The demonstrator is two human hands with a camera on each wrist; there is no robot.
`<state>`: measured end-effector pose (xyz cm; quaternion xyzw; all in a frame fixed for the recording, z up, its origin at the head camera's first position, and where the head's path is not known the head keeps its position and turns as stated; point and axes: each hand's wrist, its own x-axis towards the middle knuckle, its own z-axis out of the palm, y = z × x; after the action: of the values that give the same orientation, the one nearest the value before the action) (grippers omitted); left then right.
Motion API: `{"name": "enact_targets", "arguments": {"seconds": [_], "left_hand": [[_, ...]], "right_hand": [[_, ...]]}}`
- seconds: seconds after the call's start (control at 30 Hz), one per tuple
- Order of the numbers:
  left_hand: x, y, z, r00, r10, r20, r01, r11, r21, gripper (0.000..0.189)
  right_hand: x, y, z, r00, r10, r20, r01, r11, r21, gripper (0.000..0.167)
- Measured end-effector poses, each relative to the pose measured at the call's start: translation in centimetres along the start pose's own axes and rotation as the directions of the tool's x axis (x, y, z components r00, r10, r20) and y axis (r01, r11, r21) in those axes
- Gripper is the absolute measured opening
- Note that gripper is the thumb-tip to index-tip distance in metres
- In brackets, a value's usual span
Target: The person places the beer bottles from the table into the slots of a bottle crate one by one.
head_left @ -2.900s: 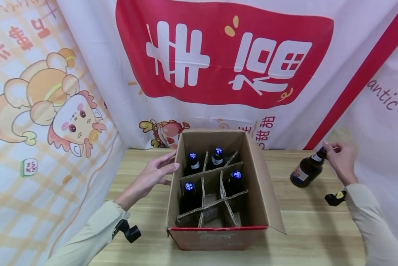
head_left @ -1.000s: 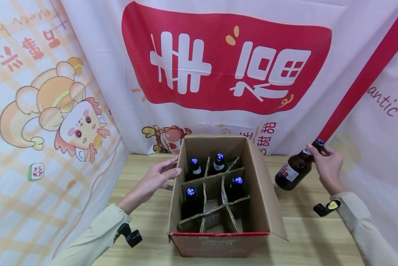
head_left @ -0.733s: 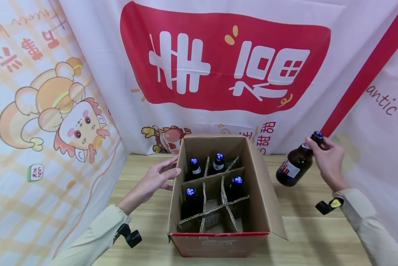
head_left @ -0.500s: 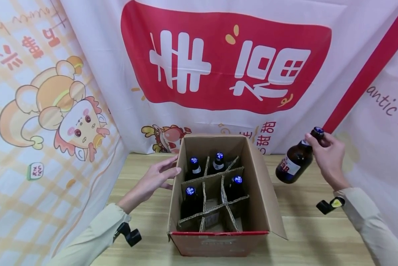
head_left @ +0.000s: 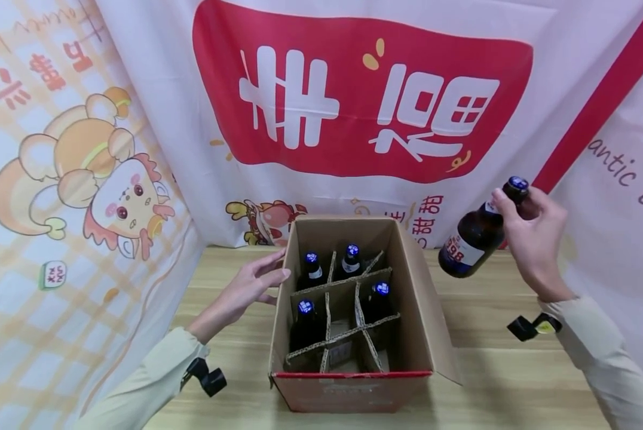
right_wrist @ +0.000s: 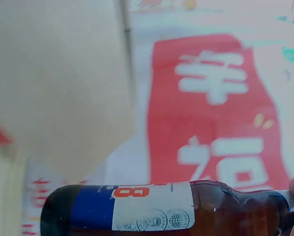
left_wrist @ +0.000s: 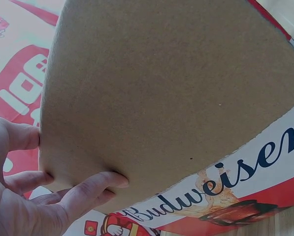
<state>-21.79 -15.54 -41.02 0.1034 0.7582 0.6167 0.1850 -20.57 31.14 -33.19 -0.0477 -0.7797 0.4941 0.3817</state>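
Note:
My right hand (head_left: 536, 239) grips a brown glass beer bottle (head_left: 472, 242) by its neck. The bottle hangs tilted in the air right of the carton, its blue cap up and its white-and-blue label facing me. In the right wrist view the bottle (right_wrist: 151, 209) lies across the bottom, with a bit of hand at the right edge. On the other side, my left hand (head_left: 251, 280) touches the carton's left edge with spread fingers. The left wrist view shows its fingertips against the brown cardboard flap (left_wrist: 151, 98). The open carton (head_left: 348, 395) is red in front.
Cardboard dividers (head_left: 348, 335) split the carton into compartments, with several blue-capped bottles upright in them. A side flap (head_left: 446, 340) juts out at the right. The wooden table (head_left: 515, 382) runs back to a printed cloth (head_left: 354, 89); more cloth hangs at both sides.
My right hand has lifted the bottle off the table, after first bringing it left toward the carton, and it keeps rising. My left hand has stayed at the carton's edge.

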Motion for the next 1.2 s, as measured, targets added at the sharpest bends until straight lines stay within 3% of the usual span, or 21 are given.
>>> {"name": "enact_targets", "arguments": {"seconds": [0.17, 0.33, 0.4, 0.53, 0.63, 0.77, 0.9, 0.97, 1.13, 1.2], "left_hand": [[-0.1, 0.1, -0.2, 1.000, -0.001, 0.002, 0.001, 1.000, -0.012, 0.072], [0.2, 0.2, 0.0, 1.000, 0.000, 0.013, 0.000, 1.000, -0.012, 0.072], [0.2, 0.3, 0.0, 1.000, 0.002, 0.010, -0.002, 1.000, -0.013, 0.071], [0.1, 0.2, -0.1, 1.000, -0.002, 0.007, 0.002, 1.000, -0.012, 0.071], [0.0, 0.0, -0.1, 1.000, -0.002, 0.002, 0.002, 1.000, -0.014, 0.071], [0.1, 0.0, 0.0, 1.000, 0.000, 0.004, 0.000, 1.000, -0.024, 0.071], [0.1, -0.1, -0.1, 1.000, -0.004, 0.005, 0.004, 1.000, -0.028, 0.070], [0.0, -0.1, -0.1, 1.000, -0.003, 0.002, 0.003, 1.000, -0.027, 0.071], [0.1, -0.1, -0.2, 1.000, -0.005, -0.003, 0.005, 1.000, -0.018, 0.071], [0.1, -0.1, -0.1, 1.000, -0.008, -0.005, 0.008, 1.000, -0.016, 0.071]], "right_hand": [[-0.5, -4.1, 0.6, 0.997, -0.043, -0.068, 0.051, 0.992, 0.117, 0.026], [-1.3, -7.9, 0.8, 0.979, -0.137, -0.148, 0.175, 0.944, 0.278, 0.023], [-1.4, -9.1, 0.8, 0.986, -0.117, -0.119, 0.150, 0.934, 0.325, 0.025], [-2.0, -11.1, 1.1, 0.996, -0.077, -0.040, 0.086, 0.958, 0.273, 0.030], [-2.4, -12.2, 1.7, 0.997, -0.082, -0.010, 0.082, 0.957, 0.277, 0.031], [-2.7, -12.9, 2.8, 0.992, -0.114, 0.054, 0.080, 0.899, 0.430, 0.030], [-3.4, -13.1, 3.9, 0.974, -0.163, 0.157, 0.059, 0.852, 0.519, 0.030], [-3.8, -13.2, 4.3, 0.963, -0.167, 0.212, 0.044, 0.871, 0.488, 0.030], [-4.7, -13.2, 5.0, 0.936, -0.160, 0.314, 0.067, 0.956, 0.286, 0.033], [-5.0, -13.2, 5.2, 0.923, -0.157, 0.350, 0.081, 0.972, 0.222, 0.034]]}}
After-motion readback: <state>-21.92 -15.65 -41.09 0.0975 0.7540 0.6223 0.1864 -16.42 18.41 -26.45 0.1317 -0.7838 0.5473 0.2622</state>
